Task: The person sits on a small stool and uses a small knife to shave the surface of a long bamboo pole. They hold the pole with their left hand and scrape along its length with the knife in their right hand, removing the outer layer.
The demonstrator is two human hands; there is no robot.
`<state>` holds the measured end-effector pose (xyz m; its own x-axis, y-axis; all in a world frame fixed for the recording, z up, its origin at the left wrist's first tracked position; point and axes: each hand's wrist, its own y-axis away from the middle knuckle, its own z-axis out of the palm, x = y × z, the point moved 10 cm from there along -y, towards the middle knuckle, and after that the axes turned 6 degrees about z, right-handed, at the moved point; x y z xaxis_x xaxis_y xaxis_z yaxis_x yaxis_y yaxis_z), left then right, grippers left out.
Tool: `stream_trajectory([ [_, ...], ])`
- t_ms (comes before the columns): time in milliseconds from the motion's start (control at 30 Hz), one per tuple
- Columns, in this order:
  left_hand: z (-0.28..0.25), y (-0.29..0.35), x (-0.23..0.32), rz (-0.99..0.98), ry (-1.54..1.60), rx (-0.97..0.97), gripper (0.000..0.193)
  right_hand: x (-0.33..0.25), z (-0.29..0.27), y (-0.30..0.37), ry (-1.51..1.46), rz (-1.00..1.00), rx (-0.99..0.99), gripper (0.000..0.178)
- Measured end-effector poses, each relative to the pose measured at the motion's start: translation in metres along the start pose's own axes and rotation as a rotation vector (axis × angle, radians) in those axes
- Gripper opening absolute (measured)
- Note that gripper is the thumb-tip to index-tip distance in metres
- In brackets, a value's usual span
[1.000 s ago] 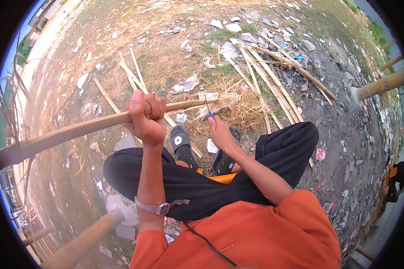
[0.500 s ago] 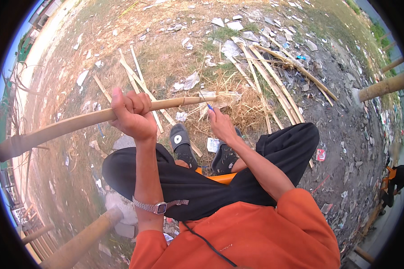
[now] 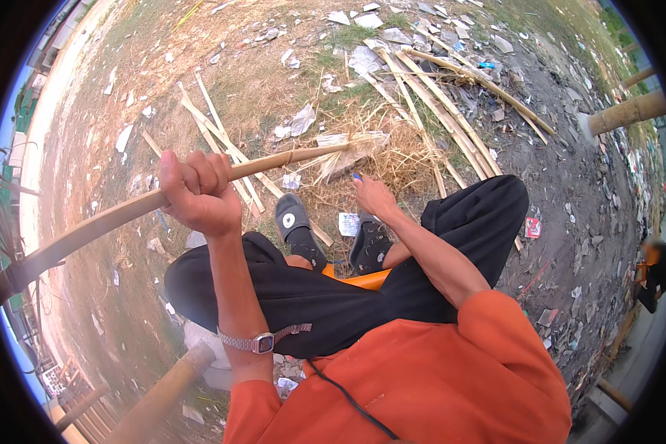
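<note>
My left hand [image 3: 201,194] is wrapped round a long bamboo strip [image 3: 285,157]. The strip slants from the lower left up to its thinner tip over the ground in front of my feet. Below and right of that tip, my right hand [image 3: 376,197] is closed on a knife [image 3: 357,177]; only a bit of its blue handle shows, and the blade cannot be made out. A small gap lies between the knife and the strip. Under the tip is a heap of pale shavings [image 3: 403,159].
Split bamboo strips [image 3: 451,122] lie beyond the heap, with more strips [image 3: 218,137] to its left. Thick bamboo posts [image 3: 629,112] stand at both sides. Litter and broken tiles dot the ground. Another person [image 3: 653,274] is at the far right edge.
My right hand and the knife have come off the strip's end, slightly down and to the right. My left hand has shifted slightly left with the strip.
</note>
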<state>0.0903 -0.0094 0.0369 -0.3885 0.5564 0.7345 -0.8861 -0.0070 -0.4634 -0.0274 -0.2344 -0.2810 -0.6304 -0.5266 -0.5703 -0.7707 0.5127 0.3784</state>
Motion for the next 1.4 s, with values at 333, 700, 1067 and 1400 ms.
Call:
stream_trajectory([
  [333, 0.019, 0.002, -0.002, -0.064, 0.153, -0.376, 0.044, -0.046, -0.010, 0.011, -0.265, -0.093, -0.063, 0.047],
  [700, 0.046, 0.010, 0.004, -0.066, 0.089, -0.566, 0.042, -0.065, -0.023, 0.024, -0.437, -0.128, -0.077, 0.061],
  [1067, 0.045, 0.009, 0.006, -0.012, 0.181, -0.575, 0.044, -0.054, -0.023, 0.024, -0.242, 0.070, -0.084, 0.067],
  [1400, 0.026, 0.007, 0.002, -0.026, 0.133, -0.407, 0.043, -0.063, -0.024, 0.022, -0.276, -0.017, -0.008, 0.065],
])
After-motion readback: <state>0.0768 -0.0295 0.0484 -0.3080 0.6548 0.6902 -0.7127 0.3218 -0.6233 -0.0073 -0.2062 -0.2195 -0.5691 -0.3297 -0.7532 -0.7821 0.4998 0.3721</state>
